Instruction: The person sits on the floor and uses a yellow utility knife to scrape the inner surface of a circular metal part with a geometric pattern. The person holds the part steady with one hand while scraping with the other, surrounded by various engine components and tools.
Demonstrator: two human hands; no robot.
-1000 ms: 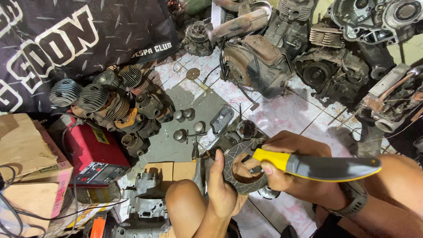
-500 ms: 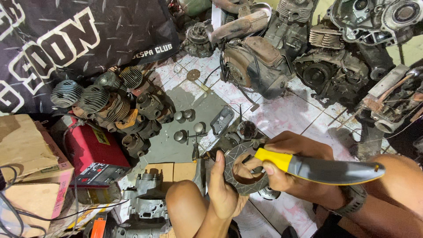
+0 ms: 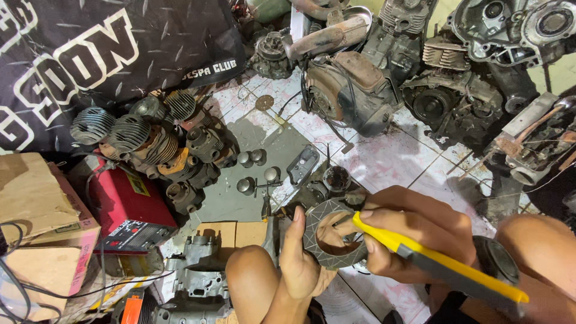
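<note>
My left hand grips a flat grey ring-shaped disc with radial grooves, holding it by its left rim above my knee. My right hand holds a tool with a yellow and grey handle; its tip rests at the upper inner edge of the ring. A dark watch sits on my right wrist.
Finned engine cylinders are piled at the left beside a red box-shaped machine and cardboard boxes. Engine blocks and crankcases line the far side. Small pistons stand on the tiled floor.
The ring and both hands stay in nearly the same spot. The tool's handle has tilted slightly, its tip still working at the ring's inner edge.
</note>
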